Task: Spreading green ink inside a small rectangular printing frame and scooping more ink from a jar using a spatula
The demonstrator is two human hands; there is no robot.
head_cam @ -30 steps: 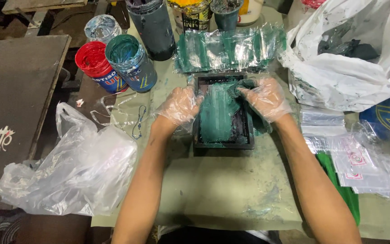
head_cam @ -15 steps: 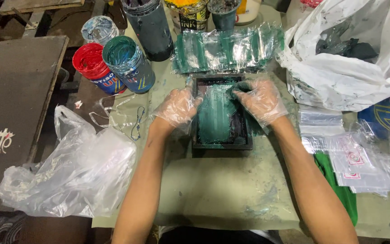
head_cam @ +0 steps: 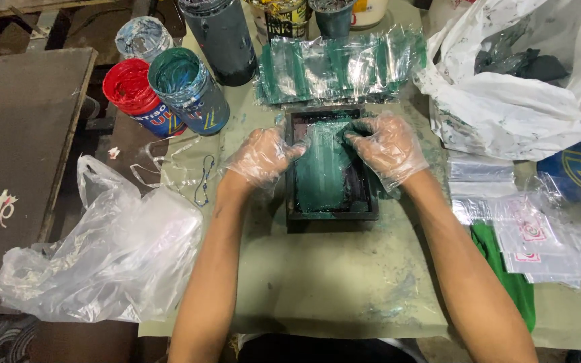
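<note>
Both gloved hands pinch a green-smeared clear pouch (head_cam: 324,171) over the black tray (head_cam: 331,214) at centre: left hand (head_cam: 261,156) at nine o'clock, right hand (head_cam: 386,146) at two. Blue-labelled ink cans (head_cam: 186,87) stand at ten o'clock; white-labelled packets (head_cam: 539,242) lie at three.

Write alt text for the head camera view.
Two hands in clear plastic gloves, left hand and right hand, press a green-inked sheet in a shallow black rectangular tray on a stained table. Open red and green ink cans stand at upper left, crumpled plastic bags alongside.
</note>
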